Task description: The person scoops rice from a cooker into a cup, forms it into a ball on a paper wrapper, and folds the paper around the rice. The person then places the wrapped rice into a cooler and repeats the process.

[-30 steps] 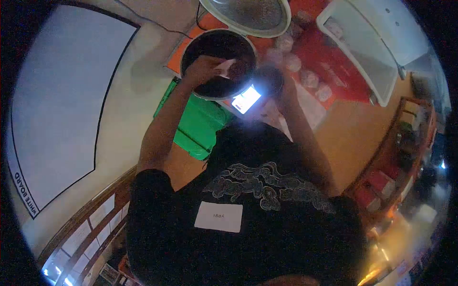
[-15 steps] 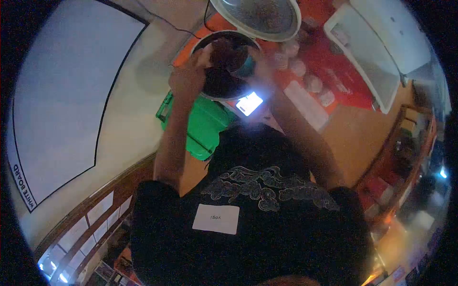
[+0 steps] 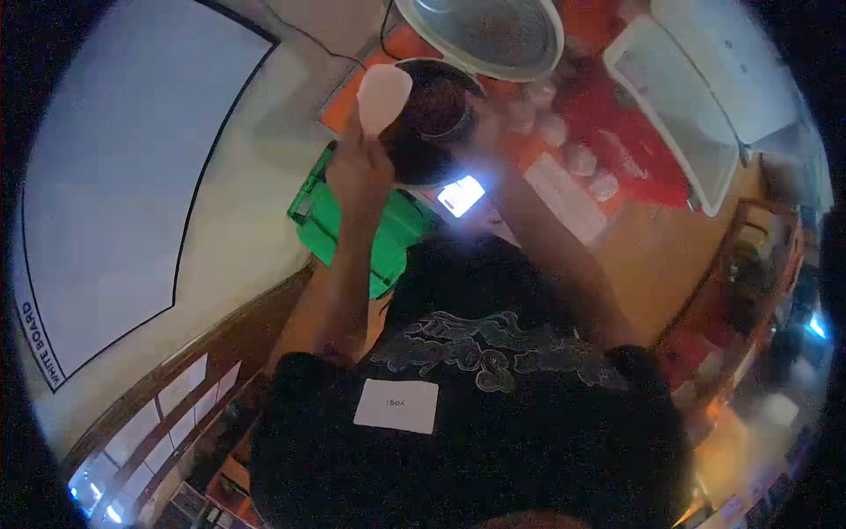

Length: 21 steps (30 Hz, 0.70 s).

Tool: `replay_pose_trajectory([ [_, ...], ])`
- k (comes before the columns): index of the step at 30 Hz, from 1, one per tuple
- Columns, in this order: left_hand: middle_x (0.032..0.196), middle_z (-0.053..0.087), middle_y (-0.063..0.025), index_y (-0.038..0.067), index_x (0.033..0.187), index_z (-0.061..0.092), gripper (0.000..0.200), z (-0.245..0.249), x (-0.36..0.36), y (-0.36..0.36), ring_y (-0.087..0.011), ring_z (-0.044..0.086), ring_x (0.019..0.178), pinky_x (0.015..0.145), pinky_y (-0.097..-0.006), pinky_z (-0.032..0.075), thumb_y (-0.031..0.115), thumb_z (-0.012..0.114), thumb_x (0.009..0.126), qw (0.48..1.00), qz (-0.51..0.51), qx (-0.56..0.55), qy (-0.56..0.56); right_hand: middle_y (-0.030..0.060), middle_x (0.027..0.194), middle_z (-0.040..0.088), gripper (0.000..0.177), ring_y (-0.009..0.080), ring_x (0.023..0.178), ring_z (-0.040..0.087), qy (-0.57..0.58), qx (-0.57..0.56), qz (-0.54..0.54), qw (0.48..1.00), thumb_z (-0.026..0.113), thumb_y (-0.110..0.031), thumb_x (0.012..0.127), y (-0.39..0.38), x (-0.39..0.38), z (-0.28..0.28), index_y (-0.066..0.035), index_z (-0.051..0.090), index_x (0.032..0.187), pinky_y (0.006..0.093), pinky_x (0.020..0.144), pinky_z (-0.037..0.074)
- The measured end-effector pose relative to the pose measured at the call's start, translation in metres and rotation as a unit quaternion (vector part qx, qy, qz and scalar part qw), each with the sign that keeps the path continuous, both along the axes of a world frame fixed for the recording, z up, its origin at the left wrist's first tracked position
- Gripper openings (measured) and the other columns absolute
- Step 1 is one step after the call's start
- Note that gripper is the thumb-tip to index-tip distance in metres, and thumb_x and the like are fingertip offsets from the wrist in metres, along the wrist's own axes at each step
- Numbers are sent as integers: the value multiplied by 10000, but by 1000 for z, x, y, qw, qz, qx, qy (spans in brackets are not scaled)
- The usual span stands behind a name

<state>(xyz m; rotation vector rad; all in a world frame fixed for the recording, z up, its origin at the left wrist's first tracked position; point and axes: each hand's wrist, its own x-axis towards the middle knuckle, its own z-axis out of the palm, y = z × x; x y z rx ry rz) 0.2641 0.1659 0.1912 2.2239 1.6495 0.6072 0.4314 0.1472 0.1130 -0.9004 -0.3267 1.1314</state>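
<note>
My left hand [image 3: 363, 172] is closed around the handle of a pale, flat rice paddle [image 3: 384, 97], its blade raised over the left rim of a large round pot [image 3: 410, 159] with a dark inside. A round cup [image 3: 439, 110] filled with dark brown stuff is over the pot. At the cup's right side is my right hand [image 3: 489, 132], blurred and dim, its fingers seemingly wrapped around it. A brightly lit screen [image 3: 461, 196] glows just below the pot, near my right wrist.
A green plastic container [image 3: 352, 234] sits below left of the pot. Behind it lies a large oval lid [image 3: 485, 35]. Several round clear pieces [image 3: 577, 159] and a white sheet [image 3: 564, 198] lie to the right, with a white tub [image 3: 679, 115] beyond. A whiteboard [image 3: 132, 176] hangs at left.
My left hand has come back from the pot toward me, lifting the rice paddle into view. The cup now shows its filled top; my right hand stays beside it.
</note>
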Motion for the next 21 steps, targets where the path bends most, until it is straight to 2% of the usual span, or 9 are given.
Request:
replay_pose_trajectory([
  [2, 1089, 655, -213, 90, 1279, 583, 390, -12, -9, 7, -355, 656, 950, 815, -419, 526, 57, 493, 901, 972, -66, -66, -217, 112, 1109, 665, 352, 250, 960, 662, 203, -18, 22, 979, 497, -282, 937, 0, 2, 4, -36, 606, 1165, 383, 844, 556],
  [5, 1122, 637, -235, 72, 1271, 582, 368, -24, -7, -5, -369, 640, 1015, 886, -413, 506, 78, 502, 912, 971, -196, -10, -139, 115, 1097, 667, 363, 266, 977, 657, 205, 109, 45, 972, 509, -286, 926, 4, 0, -19, -27, 605, 1163, 421, 894, 535],
  [7, 1160, 625, -229, 68, 1266, 585, 359, -9, -1, -24, -370, 631, 1039, 900, -413, 501, 82, 505, 916, 975, -189, -61, -105, 118, 1088, 668, 331, 260, 960, 655, -54, 117, 18, 992, 478, -252, 941, -8, -3, 5, -27, 620, 1137, 423, 903, 524],
  [11, 1232, 614, -181, 79, 1256, 590, 453, 8, -1, -37, -353, 580, 1155, 988, -425, 457, -40, 447, 843, 967, -198, -158, -27, 114, 1031, 676, 306, 254, 928, 654, -231, 70, 33, 970, 462, -228, 949, -7, 12, -4, -32, 637, 1105, 405, 885, 527],
  [13, 1221, 614, -192, 63, 1245, 596, 381, 5, -6, -26, -363, 601, 1110, 955, -419, 475, 23, 474, 886, 965, -211, -145, -59, 90, 1114, 640, 384, 218, 1014, 629, -407, 123, 93, 900, 642, -215, 845, -13, 16, 4, -44, 586, 1184, 367, 900, 517],
  [14, 1210, 614, -203, 47, 1233, 602, 323, 5, -11, -20, -374, 622, 1065, 921, -413, 494, 86, 500, 929, 962, -224, -129, -91, 90, 1114, 640, 384, 218, 1014, 629, -406, 123, 96, 900, 642, -215, 845, -12, 12, 2, -44, 586, 1184, 367, 900, 517],
  [16, 1202, 619, -203, 49, 1233, 602, 323, 19, -24, -4, -372, 623, 1064, 923, -413, 493, 84, 495, 930, 949, -233, -182, -111, 105, 1037, 660, 314, 243, 915, 649, 89, 8, 70, 993, 432, -254, 982, 0, 5, -3, -41, 633, 1093, 373, 868, 531],
  [20, 1163, 635, -210, 51, 1224, 607, 326, 46, -22, 2, -381, 627, 1050, 922, -426, 493, 58, 461, 932, 951, -181, -175, -181, 108, 1068, 654, 348, 241, 922, 652, 228, -68, 50, 970, 399, -289, 1001, -3, 4, 4, -45, 613, 1127, 385, 842, 546],
  [21, 1163, 635, -210, 51, 1224, 607, 326, 40, -17, 4, -381, 627, 1050, 922, -426, 493, 58, 461, 932, 950, -182, -176, -181, 110, 1067, 656, 346, 244, 928, 653, -15, 49, 35, 998, 396, -286, 1000, -4, 4, -7, -48, 604, 1142, 404, 825, 552],
])
